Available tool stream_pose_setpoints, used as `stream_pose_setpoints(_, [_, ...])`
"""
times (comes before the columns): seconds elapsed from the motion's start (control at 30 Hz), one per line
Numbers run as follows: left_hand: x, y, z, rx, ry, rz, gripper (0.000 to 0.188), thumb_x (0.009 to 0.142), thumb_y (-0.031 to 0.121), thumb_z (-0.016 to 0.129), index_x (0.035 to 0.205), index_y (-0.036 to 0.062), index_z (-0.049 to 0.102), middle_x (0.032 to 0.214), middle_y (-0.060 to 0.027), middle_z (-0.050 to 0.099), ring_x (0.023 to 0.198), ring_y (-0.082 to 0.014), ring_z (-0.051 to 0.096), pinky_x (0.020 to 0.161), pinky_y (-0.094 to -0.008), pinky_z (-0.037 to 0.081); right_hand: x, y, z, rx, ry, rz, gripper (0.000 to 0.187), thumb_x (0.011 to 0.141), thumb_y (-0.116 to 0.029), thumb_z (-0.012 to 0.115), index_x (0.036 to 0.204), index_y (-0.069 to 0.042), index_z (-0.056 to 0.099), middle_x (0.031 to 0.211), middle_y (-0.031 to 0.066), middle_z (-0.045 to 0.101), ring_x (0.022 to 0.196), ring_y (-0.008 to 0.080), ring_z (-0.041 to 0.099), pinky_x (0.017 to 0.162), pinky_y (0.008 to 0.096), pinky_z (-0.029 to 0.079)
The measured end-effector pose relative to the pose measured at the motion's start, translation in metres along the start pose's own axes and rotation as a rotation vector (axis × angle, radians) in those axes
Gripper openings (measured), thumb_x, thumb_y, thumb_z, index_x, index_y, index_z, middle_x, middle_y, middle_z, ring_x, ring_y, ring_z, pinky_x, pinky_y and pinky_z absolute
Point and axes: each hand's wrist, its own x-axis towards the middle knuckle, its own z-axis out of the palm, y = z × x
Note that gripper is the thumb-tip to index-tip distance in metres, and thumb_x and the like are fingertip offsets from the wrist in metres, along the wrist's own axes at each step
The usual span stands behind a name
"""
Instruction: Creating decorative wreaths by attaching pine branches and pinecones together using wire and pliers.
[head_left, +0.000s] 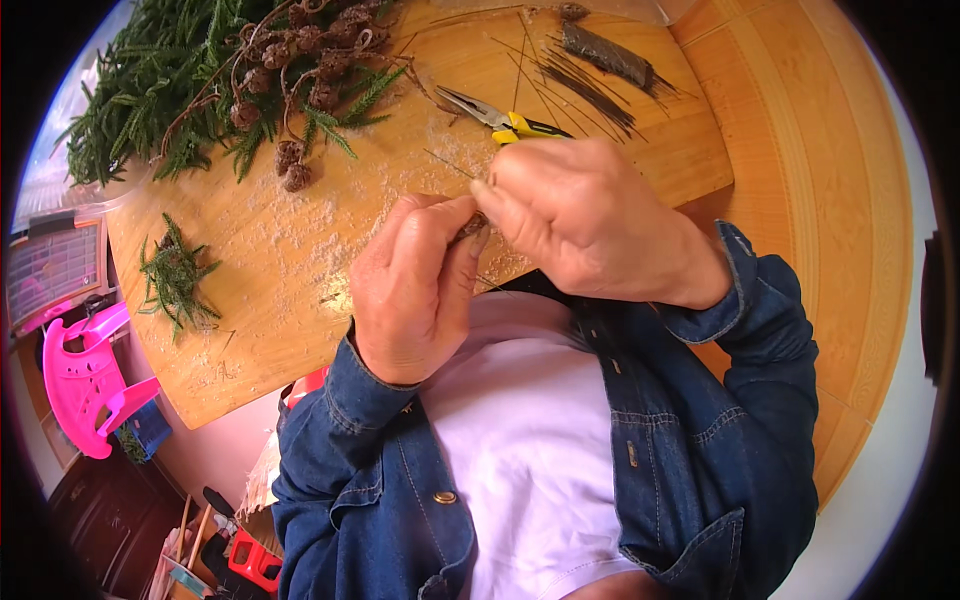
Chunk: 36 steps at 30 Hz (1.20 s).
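With left hand (415, 275) pinched on what looks like a small brown cone (470, 226), over the near side of the table (685, 150), and right hand (590, 220) seemingly pinching thin dark wire (447, 164), best to steady firmly and tighten without crushing.

Your jacket (700, 440) was dark blue with paler seam stitching, your shirt (530, 440) white with a lilac tinge, and your tabletop (690, 130) honey-yellow. You had pliers (507, 122) with yellow-and-black handles, reddish-brown cones (335, 62), deep green sprigs (175, 90) and near-black wires (592, 98), while the plastic stool (78, 385) was hot pink.
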Motion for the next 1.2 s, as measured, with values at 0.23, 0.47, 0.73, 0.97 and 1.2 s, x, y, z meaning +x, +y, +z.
stream_pose_setpoints(0.23, [-0.007,-0.007,-0.001,-0.399,0.213,-0.34,0.025,0.081,-0.005,0.064,0.104,-0.0028,0.057,0.085,-0.0151,0.057,0.075,-0.0235,0.059,0.068,-0.0268,0.048,-0.004,-0.003,-0.021,0.464,0.055,0.397,0.019,0.087,-0.013,0.066,0.087,0.003,0.055,0.076,0.0067,0.051,0.064,0.0166,0.05,0.056,0.0306,0.039])
stream_pose_setpoints(0.47, [-0.007,-0.004,0.005,-0.219,0.184,-0.152,0.029,0.084,0.0,0.063,0.112,-0.003,0.055,0.097,-0.0176,0.058,0.078,-0.0275,0.061,0.073,-0.0296,0.049,0.005,-0.003,0.034,0.412,0.237,0.152,0.024,0.082,-0.005,0.07,0.103,0.002,0.06,0.082,0.0055,0.051,0.066,0.0113,0.046,0.056,0.0242,0.038])
stream_pose_setpoints(0.73, [0.001,0.009,-0.016,-0.101,0.073,-0.132,0.017,0.093,0.003,0.054,0.107,-0.0062,0.055,0.102,-0.014,0.06,0.093,-0.0153,0.058,0.081,-0.0265,0.048,0.003,-0.004,0.026,0.418,0.129,0.223,0.022,0.08,0.003,0.067,0.101,0.003,0.06,0.085,0.0043,0.053,0.069,0.0091,0.05,0.058,0.0213,0.04])
stream_pose_setpoints(0.97, [0.005,-0.01,-0.047,-0.236,0.204,-0.166,0.01,0.089,0.0,0.057,0.099,-0.0025,0.058,0.092,-0.0101,0.062,0.079,-0.0159,0.058,0.07,-0.0261,0.047,0.002,-0.011,0.035,0.573,0.021,0.333,0.018,0.081,0.006,0.065,0.098,0.002,0.059,0.085,0.0035,0.055,0.067,0.0049,0.05,0.057,0.0192,0.04])
stream_pose_setpoints(1.2, [0.033,-0.032,-0.146,-0.161,0.517,-0.313,0.016,0.095,0.011,0.052,0.1,-0.0009,0.062,0.094,-0.0076,0.065,0.079,-0.0105,0.058,0.073,-0.0239,0.047,-0.006,-0.002,0.029,0.578,0.049,0.395,0.016,0.082,0.003,0.065,0.095,0.001,0.057,0.082,0.0028,0.056,0.065,0.005,0.05,0.056,0.02,0.041])
